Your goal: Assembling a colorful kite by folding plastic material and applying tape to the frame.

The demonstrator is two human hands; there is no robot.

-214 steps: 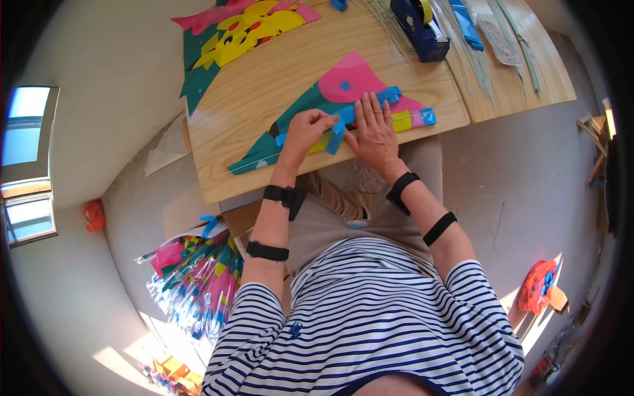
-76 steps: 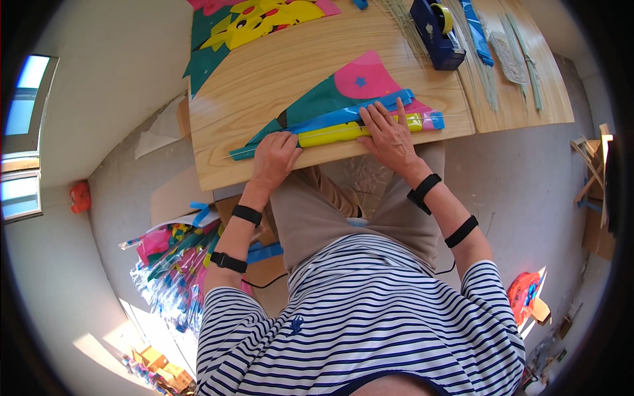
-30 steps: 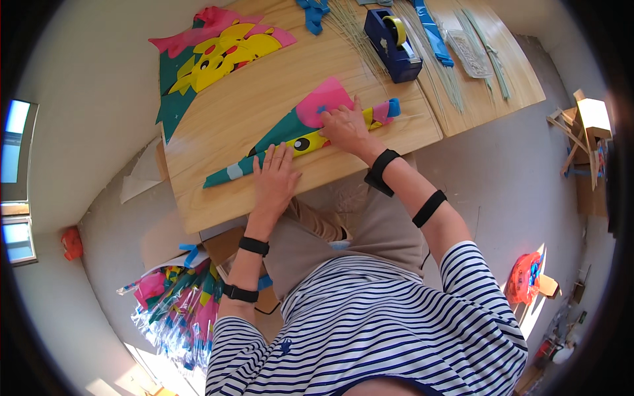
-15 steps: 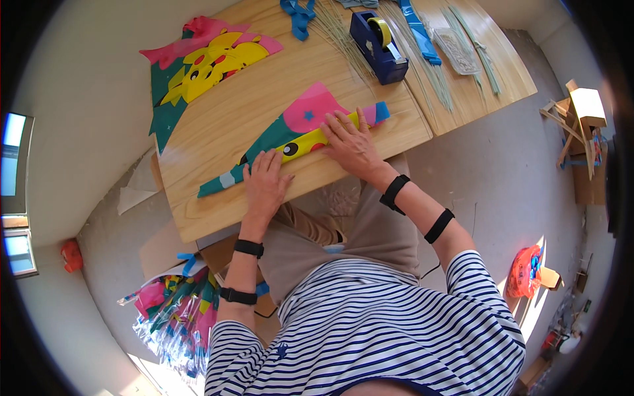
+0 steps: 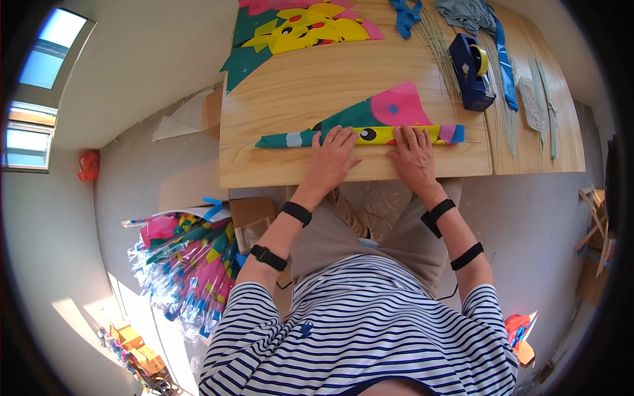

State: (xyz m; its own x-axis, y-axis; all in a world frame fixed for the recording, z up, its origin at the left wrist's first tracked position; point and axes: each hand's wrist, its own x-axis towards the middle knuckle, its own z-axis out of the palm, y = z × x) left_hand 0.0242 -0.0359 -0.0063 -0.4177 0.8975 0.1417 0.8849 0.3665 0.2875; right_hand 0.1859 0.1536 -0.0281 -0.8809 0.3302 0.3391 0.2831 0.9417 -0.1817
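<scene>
Both hands lie flat on a rolled-up kite (image 5: 360,135), a long strip of teal, yellow and pink plastic that runs left to right across the near part of the wooden worktop (image 5: 297,79), just above the centre of the frame. The left hand (image 5: 332,155) presses on the strip about midway along, fingers (image 5: 330,137) spread and straight, gripping nothing. The right hand (image 5: 414,153) sits close beside it toward the right end, fingers likewise laid out flat on the yellow part, palm down and not closed around anything. A pink triangle of the kite's sail still stands out above the roll, between the two hands and a little behind them.

At the top centre of the frame another kite (image 5: 297,30), yellow, teal and pink, lies spread open on the worktop. To the upper right stands a dark blue tape dispenser (image 5: 470,63), with a bundle of thin sticks (image 5: 441,46) just left of it and blue ribbon strips (image 5: 505,56) just right of it. On the floor at the lower left lies a pile of wrapped kites (image 5: 185,261) in clear plastic.
</scene>
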